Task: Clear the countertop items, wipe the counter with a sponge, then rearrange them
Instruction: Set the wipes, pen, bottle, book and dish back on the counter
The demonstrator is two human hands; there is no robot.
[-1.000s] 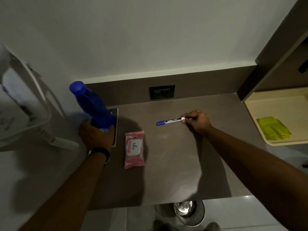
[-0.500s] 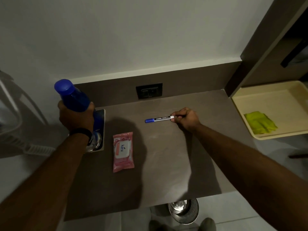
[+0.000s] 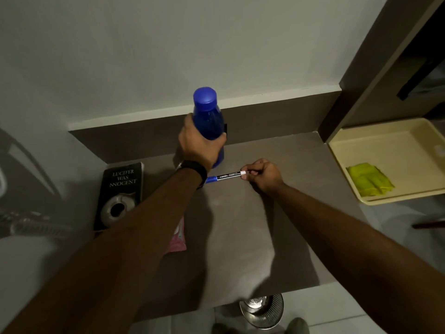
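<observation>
My left hand [image 3: 197, 143] grips a blue bottle [image 3: 208, 116] upright, held near the back of the brown countertop [image 3: 240, 249]. My right hand [image 3: 263, 175] pinches the white end of a blue-capped marker [image 3: 225, 176] that lies level, just above or on the counter. A black book [image 3: 119, 194] lies flat at the counter's left edge. A pink wipes packet [image 3: 178, 239] lies beside it, mostly hidden under my left forearm. A yellow-green cloth or sponge [image 3: 369, 179] rests in a cream tray [image 3: 390, 145] at the right.
A dark backsplash [image 3: 277, 116] with a wall socket behind the bottle runs along the back. A tall dark cabinet [image 3: 385, 56] stands at the back right. A round metal bin [image 3: 263, 309] sits on the floor below the counter's front edge.
My left hand lifted the blue bottle off the book and carried it right, toward the counter's middle back. The book's cover is now uncovered. My right hand kept its hold on the marker.
</observation>
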